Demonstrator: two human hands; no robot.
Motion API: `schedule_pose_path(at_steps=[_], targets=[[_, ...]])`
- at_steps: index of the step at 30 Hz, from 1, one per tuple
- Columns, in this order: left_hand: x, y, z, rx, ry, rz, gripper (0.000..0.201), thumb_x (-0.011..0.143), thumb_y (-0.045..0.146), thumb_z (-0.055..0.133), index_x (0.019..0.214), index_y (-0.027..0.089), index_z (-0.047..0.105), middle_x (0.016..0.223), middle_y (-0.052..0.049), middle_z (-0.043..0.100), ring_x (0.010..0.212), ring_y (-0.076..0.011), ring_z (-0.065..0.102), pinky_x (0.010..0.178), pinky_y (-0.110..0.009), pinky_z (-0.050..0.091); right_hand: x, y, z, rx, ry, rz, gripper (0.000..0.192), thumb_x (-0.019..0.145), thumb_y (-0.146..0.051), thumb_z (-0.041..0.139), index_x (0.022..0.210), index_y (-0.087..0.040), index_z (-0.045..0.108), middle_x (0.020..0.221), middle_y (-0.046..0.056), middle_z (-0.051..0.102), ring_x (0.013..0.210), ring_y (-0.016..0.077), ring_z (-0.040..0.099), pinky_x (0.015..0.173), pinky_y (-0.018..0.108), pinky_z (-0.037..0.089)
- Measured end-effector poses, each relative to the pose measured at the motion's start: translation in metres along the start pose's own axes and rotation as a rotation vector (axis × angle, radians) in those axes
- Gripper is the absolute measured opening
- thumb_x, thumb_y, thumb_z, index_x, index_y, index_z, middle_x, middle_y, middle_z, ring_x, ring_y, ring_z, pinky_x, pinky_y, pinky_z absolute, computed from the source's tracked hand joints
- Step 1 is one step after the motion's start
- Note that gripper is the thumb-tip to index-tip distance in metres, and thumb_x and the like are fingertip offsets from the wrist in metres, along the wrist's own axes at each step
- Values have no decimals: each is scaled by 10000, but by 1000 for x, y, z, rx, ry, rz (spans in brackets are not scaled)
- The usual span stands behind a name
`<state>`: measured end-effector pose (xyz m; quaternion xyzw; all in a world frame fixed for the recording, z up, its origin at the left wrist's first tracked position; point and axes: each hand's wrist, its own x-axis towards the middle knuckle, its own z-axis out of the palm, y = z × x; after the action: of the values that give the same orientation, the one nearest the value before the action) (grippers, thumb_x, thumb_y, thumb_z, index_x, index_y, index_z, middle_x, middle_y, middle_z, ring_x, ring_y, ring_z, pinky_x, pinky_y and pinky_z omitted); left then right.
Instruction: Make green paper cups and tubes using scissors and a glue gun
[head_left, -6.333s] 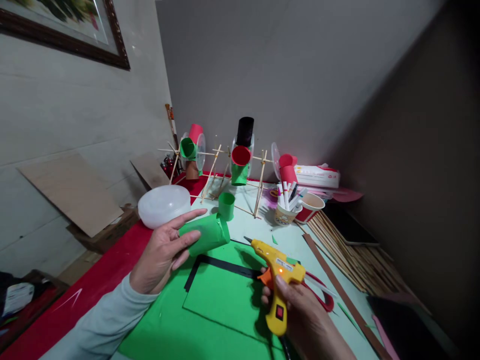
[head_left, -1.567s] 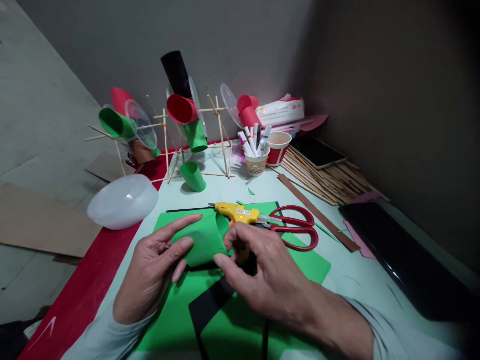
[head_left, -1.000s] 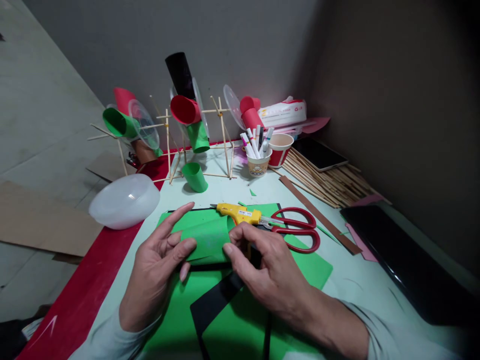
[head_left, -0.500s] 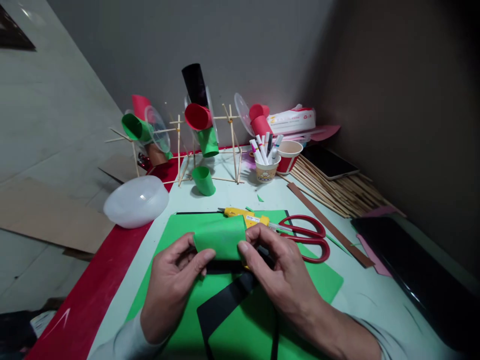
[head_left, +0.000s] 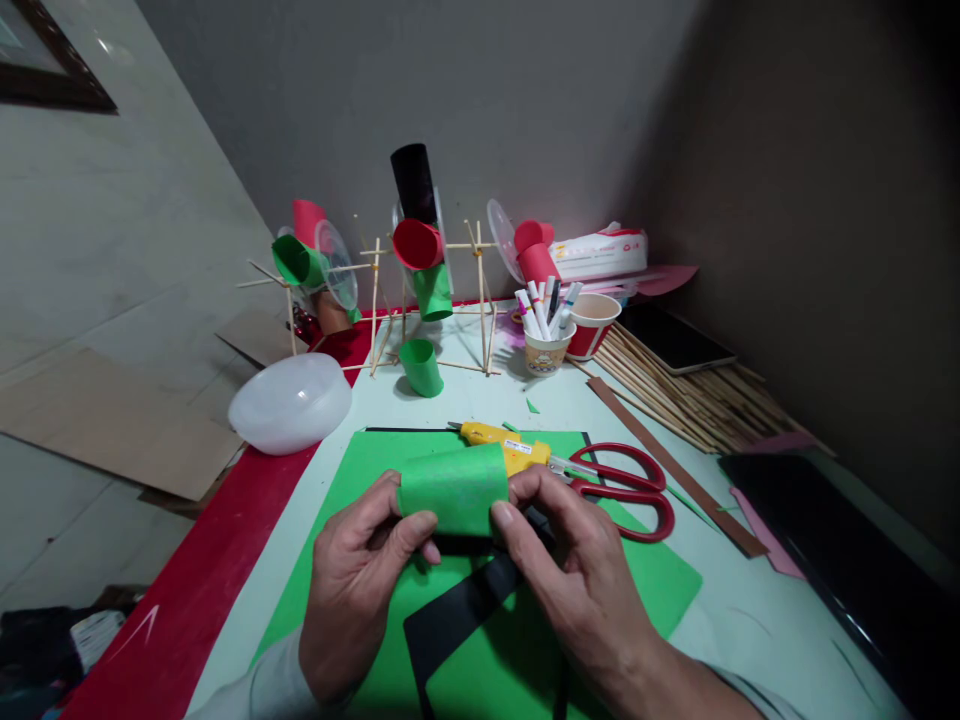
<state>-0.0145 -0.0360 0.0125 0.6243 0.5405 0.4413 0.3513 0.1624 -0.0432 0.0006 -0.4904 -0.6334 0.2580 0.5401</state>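
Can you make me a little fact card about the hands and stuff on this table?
Left hand: holds one end of a rolled green paper tube
Right hand: pinches the tube's other end
Tools: yellow plastic glue gun, partly hidden; red-handled scissors
Cups: patterned paper cup of white markers; red-and-white paper cup
Left side: round translucent plastic container
Under hands: flat green sheet
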Motion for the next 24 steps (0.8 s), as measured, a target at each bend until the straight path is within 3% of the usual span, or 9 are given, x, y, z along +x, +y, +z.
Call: schedule_pose_path(at_steps=[4, 8, 13, 20, 24], targets=[[-1, -4, 0, -48, -33, -36, 264, 880, 348, 630, 677, 194, 700, 623, -3, 703, 603, -146, 638, 616, -214, 484, 0, -1, 1, 0, 7, -5, 151, 890, -201, 547, 740, -205, 530, 617, -49, 520, 510, 93, 485, 490, 195, 389], [2, -6, 0, -162, -60, -110, 252, 866, 388, 663, 715, 188, 691, 642, 2, 668, 602, -167, 654, 578, -222, 503, -1, -1, 2, 6, 10, -14, 144, 887, -189, 533, 744, -204, 520, 632, -41, 533, 534, 99, 511, 527, 199, 411], [7, -7, -1, -256, -127, -201, 227, 849, 396, 703, 825, 173, 738, 721, -17, 689, 656, -188, 662, 617, -248, 535, 0, -2, 2, 6, 18, -11, 118, 879, -184, 543, 764, -203, 521, 622, -55, 498, 514, 94, 460, 501, 209, 367], [12, -5, 6, -508, -83, -370, 265, 701, 386, 846, 663, 153, 726, 654, -5, 656, 568, -152, 634, 617, -253, 541, 0, 0, 1, 51, -20, 27, 140, 900, -212, 533, 761, -209, 512, 634, -54, 493, 537, 102, 454, 526, 228, 357], [13, -6, 6, -537, -59, -314, 274, 691, 361, 852, 623, 143, 700, 609, 17, 577, 574, -116, 527, 590, -226, 494, 2, 1, -1, 80, -105, 82, 137, 919, -240, 513, 785, -218, 499, 638, -56, 469, 545, 110, 441, 515, 242, 334]])
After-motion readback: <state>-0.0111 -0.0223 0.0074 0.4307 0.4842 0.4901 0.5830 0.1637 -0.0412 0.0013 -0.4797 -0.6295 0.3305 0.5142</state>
